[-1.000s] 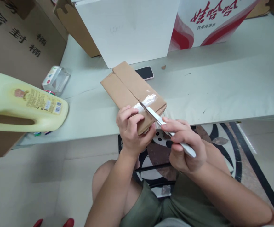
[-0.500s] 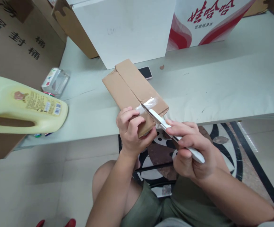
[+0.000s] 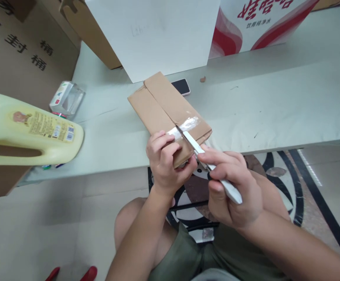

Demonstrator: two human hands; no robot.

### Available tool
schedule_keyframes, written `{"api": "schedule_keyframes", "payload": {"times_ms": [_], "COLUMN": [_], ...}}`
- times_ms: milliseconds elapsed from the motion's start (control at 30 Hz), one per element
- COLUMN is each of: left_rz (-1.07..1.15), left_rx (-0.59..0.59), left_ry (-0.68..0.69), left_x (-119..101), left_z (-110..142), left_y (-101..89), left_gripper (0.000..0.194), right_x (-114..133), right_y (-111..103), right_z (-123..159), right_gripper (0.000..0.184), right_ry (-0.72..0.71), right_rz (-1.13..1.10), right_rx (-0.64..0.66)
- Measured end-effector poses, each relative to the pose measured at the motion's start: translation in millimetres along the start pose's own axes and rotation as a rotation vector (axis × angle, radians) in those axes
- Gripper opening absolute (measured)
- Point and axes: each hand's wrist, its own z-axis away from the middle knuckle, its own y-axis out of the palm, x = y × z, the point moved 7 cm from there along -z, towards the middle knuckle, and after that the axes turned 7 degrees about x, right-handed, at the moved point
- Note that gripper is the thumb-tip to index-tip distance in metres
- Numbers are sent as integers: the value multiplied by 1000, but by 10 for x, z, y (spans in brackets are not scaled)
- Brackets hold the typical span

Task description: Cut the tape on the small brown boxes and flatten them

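A flat brown cardboard box (image 3: pixel 158 102) lies tilted at the table's front edge, its near end jutting past it. Clear tape (image 3: pixel 189 124) crosses the box's centre seam near that end. My left hand (image 3: pixel 168 160) is closed around the near left corner, fingers on top and thumb at the end. In my right hand (image 3: pixel 234 183) is a white box cutter (image 3: pixel 192 141), gripped along its handle. Its blade tip touches the seam at the tape; whether the tape is cut through there I cannot tell.
A phone (image 3: pixel 181 86) lies behind the box, before a large white box (image 3: pixel 164 39). A red and white carton (image 3: pixel 246 35) stands at the back. On the left are a yellow jug (image 3: pixel 52 132), a clear plastic container (image 3: pixel 68 99) and a big brown carton (image 3: pixel 11 66).
My right hand has moved slightly left and toward the box with the cutter, and the blade tip is a little further up the seam. My left hand keeps its hold.
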Motion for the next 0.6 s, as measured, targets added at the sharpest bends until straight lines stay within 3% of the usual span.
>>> {"api": "schedule_keyframes", "payload": {"times_ms": [600], "left_rz": [14], "left_rx": [7], "left_ry": [39], "left_x": [7], "left_z": [-51], "left_y": [0], "left_gripper": [38], "right_x": [-9], "right_y": [-196], "right_z": [32], "right_gripper": [23], "right_ry": [29], "right_rz": [-33], "right_rx": [8]}}
